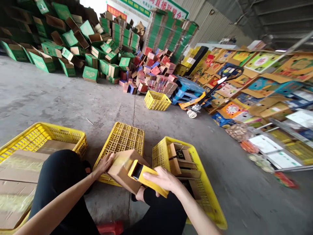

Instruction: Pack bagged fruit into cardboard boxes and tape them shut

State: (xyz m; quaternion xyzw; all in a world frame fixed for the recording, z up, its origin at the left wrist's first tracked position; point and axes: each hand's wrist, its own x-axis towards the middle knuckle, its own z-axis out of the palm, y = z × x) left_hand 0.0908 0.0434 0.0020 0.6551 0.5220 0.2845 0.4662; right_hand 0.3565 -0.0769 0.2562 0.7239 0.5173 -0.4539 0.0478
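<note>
A brown cardboard box [126,169] sits tilted over the near end of an upturned yellow crate [127,137]. Clear tape shows along its upper face. My left hand [105,163] steadies the box, gripping its left side. In my right hand [161,179] is a yellow tape dispenser [146,178], held against the right part of the box. Its front end points up and to the left, and its lower grip is partly hidden by my fingers.
On the right, a yellow crate [195,153] holds open cardboard boxes with dark contents. Another yellow crate [80,140] at left contains taped boxes [17,176]. Farther off are a small yellow crate [157,101], a pallet jack [195,104], blue pallets [187,85] and heaped green boxes [90,73].
</note>
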